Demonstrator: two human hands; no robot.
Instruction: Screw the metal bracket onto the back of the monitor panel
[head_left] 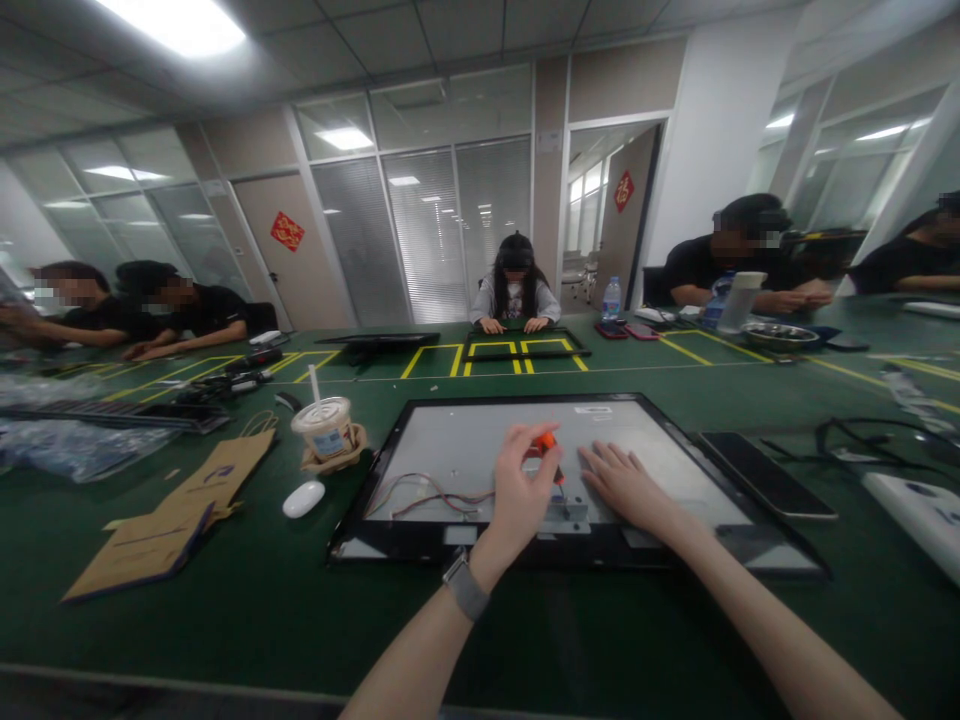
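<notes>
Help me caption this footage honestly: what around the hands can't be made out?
In the head view:
Orange-handled tool: partly hidden by the left hand; its tip is too small to make out.
Panel under the right hand: covered by it.
White label: print too small.
White device: cut off by the right edge.

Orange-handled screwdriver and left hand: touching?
Touching. The head view shows the left hand gripping the orange-handled screwdriver between thumb and fingers.

A green table [247, 620] carries a panel [442, 435] at near centre; left of it lie a mouse [304, 499] and bag [176, 515], right a phone [761, 474], far right a bowl [780, 340].
</notes>
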